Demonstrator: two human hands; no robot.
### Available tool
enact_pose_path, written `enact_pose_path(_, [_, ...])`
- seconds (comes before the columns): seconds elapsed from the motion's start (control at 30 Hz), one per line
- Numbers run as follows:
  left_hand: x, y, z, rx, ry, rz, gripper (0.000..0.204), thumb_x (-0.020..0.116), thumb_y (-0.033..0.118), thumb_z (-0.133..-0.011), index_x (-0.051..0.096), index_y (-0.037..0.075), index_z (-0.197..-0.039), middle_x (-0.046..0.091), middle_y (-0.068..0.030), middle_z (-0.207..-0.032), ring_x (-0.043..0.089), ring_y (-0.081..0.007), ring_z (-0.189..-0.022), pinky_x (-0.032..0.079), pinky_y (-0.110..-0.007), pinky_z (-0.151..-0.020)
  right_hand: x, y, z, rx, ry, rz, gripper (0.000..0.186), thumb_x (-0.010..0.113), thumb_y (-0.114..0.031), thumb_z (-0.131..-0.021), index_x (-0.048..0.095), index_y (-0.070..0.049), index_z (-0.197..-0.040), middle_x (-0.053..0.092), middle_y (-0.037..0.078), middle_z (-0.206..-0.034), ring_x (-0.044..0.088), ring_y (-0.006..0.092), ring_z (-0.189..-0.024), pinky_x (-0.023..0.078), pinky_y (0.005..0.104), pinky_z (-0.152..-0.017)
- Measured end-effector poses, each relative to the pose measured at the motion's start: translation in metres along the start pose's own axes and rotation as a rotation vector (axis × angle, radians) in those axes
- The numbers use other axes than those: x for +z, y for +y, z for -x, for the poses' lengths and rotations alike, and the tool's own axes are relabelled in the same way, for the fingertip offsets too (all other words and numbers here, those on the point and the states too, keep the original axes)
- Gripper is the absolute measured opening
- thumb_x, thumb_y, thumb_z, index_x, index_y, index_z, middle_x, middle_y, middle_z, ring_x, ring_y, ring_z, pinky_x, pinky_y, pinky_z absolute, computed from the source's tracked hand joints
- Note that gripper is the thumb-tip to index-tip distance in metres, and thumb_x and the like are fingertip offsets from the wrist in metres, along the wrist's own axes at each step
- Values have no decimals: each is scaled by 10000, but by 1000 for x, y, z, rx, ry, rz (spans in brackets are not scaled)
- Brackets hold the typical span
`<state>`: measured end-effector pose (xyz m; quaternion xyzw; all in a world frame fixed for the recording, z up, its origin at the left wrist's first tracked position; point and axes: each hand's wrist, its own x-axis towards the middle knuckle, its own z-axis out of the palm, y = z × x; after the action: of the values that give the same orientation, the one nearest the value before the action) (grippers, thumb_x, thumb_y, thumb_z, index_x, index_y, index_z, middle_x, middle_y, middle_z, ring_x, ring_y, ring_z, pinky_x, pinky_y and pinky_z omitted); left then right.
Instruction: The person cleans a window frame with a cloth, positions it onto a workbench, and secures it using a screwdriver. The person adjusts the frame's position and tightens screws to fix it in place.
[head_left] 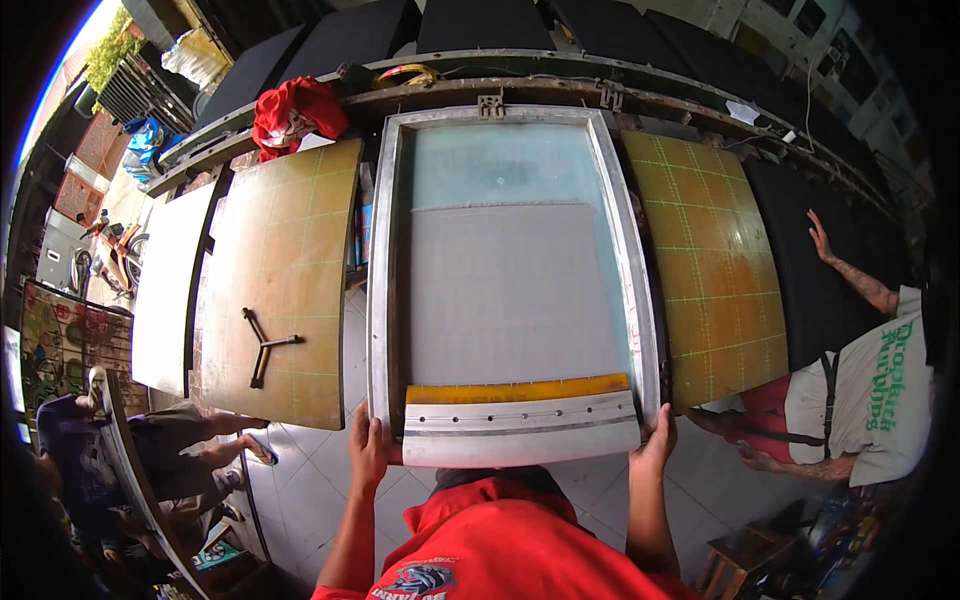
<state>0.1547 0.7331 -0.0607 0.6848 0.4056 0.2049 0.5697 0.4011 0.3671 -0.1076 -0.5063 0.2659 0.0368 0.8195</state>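
Observation:
A metal-edged screen printing frame point(383, 250) lies lengthwise in front of me, with a pale mesh point(500, 285) inside it. My left hand point(368, 447) holds its near left corner, thumb up along the outer side and the other fingers mostly hidden. At the near right corner, my right hand point(654, 440) grips the same frame, its fingers partly hidden below. Between both hands, a wide squeegee point(520, 430) with a yellow blade and a white metal holder rests across the frame's near end. A metal hinge point(490, 107) sits at the far end.
Gridded boards flank the frame: a left board point(270, 250) bearing a black three-armed wrench point(262, 347), and a right board point(710, 270). A red cloth point(296, 115) lies on the far rail. One co-worker point(850, 400) reaches over a black board at right; another person point(90, 470) stands left.

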Motion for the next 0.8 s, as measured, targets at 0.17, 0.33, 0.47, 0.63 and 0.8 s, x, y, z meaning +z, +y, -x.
enact_pose_path(0.17, [1,-3,-3,-49,-1,63,402,390,116,-938,379,-46,-1306,510,-154,-1229,476,-213,-1146,343,-319,-984,1,-2,1,43,-44,-7,448,592,-341,-873,495,-48,-1197,558,63,-1140,554,205,-1031,478,344,-845])
enact_pose_path(0.33, [2,-1,-6,-6,5,-28,400,390,130,-943,392,-60,-1294,509,-165,-1232,476,-227,-1147,345,-325,-984,9,-8,7,187,-18,-67,447,588,-354,-872,509,-57,-1197,538,63,-1151,532,207,-1049,463,337,-856])
enact_pose_path(0.47, [5,2,-4,10,46,-55,384,358,179,-957,429,-54,-1253,549,-124,-1100,517,-175,-984,399,-288,-876,9,-8,8,225,-27,-51,473,565,-387,-877,500,-56,-1208,542,61,-1165,537,216,-1055,453,345,-866])
enact_pose_path(0.63, [6,5,-3,32,74,-150,381,351,212,-960,456,-39,-1226,558,-45,-925,493,-86,-738,407,-220,-626,-10,2,-2,157,-65,1,511,529,-405,-895,479,-23,-1231,545,80,-1194,532,234,-1070,411,355,-917])
enact_pose_path(0.8, [-1,-10,-2,-121,60,-51,375,340,119,-933,444,-92,-1225,549,-173,-1137,510,-214,-1059,378,-313,-927,20,-16,16,217,19,-11,489,537,-373,-896,475,-16,-1224,541,85,-1178,532,228,-1052,411,352,-913])
